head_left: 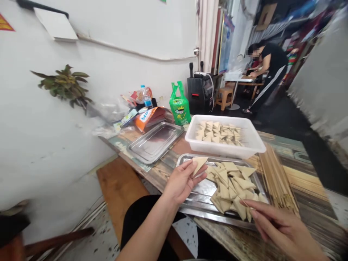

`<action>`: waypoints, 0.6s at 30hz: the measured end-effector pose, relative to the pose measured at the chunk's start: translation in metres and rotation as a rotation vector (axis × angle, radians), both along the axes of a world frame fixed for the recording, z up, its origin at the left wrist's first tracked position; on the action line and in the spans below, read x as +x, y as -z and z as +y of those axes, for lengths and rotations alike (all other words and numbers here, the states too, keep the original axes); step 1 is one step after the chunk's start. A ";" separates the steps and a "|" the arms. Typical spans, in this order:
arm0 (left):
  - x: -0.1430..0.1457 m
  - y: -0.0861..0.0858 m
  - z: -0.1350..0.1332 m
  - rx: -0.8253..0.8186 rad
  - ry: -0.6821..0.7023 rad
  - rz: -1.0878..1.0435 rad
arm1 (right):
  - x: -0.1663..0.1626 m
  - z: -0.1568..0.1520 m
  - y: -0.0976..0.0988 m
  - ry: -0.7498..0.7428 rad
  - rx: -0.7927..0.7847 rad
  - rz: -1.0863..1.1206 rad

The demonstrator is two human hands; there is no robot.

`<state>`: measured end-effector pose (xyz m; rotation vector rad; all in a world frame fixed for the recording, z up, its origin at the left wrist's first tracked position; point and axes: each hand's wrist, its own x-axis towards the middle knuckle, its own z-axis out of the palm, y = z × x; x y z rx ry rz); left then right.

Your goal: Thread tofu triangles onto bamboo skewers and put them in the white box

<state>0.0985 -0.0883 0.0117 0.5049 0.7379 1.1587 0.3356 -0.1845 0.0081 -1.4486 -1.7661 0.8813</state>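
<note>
Between the thumb and fingers of my left hand [182,182] is a pale tofu triangle [199,164], held above the left part of a metal tray [202,195]. My right hand [281,224] pinches a thin wooden skewer [243,200] near the tray's front right corner; its tip points up and left over the heap. A pile of tofu triangles [231,185] covers the tray's right half. To the right lies a bundle of bare skewers [278,177]. Behind the tray, a white plastic tub [225,146] holds rows of skewered triangles [217,132].
A second metal tray [156,143] lies at the back left of the wooden table [307,174]. Behind it are a green bag [179,105], an orange packet [149,117] and a water bottle [146,97]. A black speaker [199,92] stands beyond. Another person [269,72] bends over a far table.
</note>
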 end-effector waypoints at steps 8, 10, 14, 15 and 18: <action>-0.004 -0.015 0.000 -0.190 -0.114 -0.089 | -0.002 -0.002 0.001 -0.039 0.093 -0.122; -0.003 -0.014 0.001 -0.226 -0.123 -0.097 | 0.003 -0.002 0.004 -0.081 0.112 -0.175; -0.003 -0.012 0.002 -0.260 -0.110 -0.099 | 0.009 -0.001 0.008 -0.134 0.163 -0.218; -0.003 -0.011 0.002 -0.262 -0.104 -0.099 | 0.009 -0.001 0.008 -0.133 0.164 -0.216; -0.003 -0.011 0.001 -0.252 -0.086 -0.098 | 0.006 0.000 0.007 -0.115 0.143 -0.202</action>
